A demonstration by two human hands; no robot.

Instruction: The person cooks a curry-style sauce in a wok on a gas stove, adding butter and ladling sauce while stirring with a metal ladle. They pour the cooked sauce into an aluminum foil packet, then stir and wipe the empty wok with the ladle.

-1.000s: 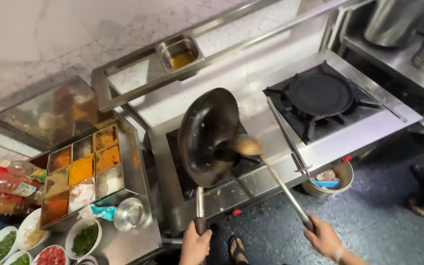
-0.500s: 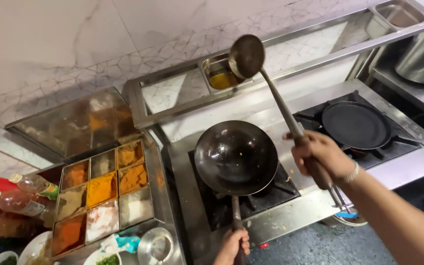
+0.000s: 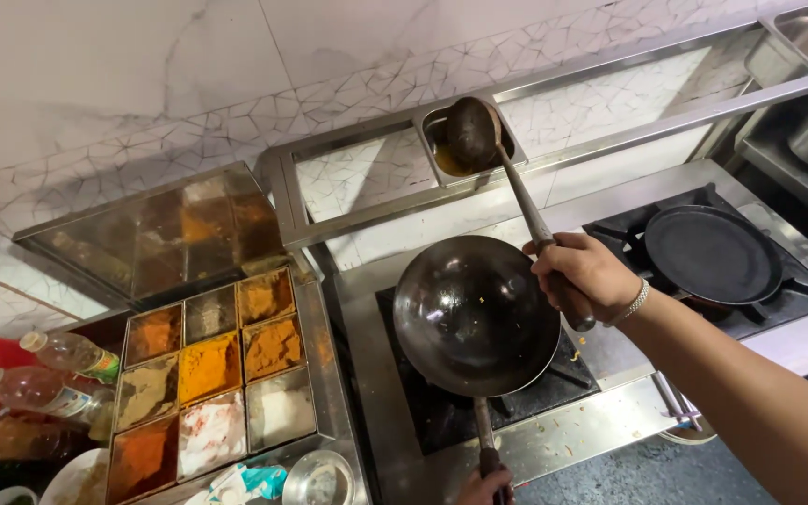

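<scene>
A steel box of nine compartments holding red, yellow and brown spice powders (image 3: 209,374) sits left of the stove, clear plastic bottles (image 3: 44,374) beside it, a flat black round griddle (image 3: 711,254) on the right burner.

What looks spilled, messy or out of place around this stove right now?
Yellowish crumbs are scattered on the steel stove ledge in front of the wok, with a few specks inside it. In the spice box, red powder streaks one white compartment. Nothing looks broken or tipped.
</scene>
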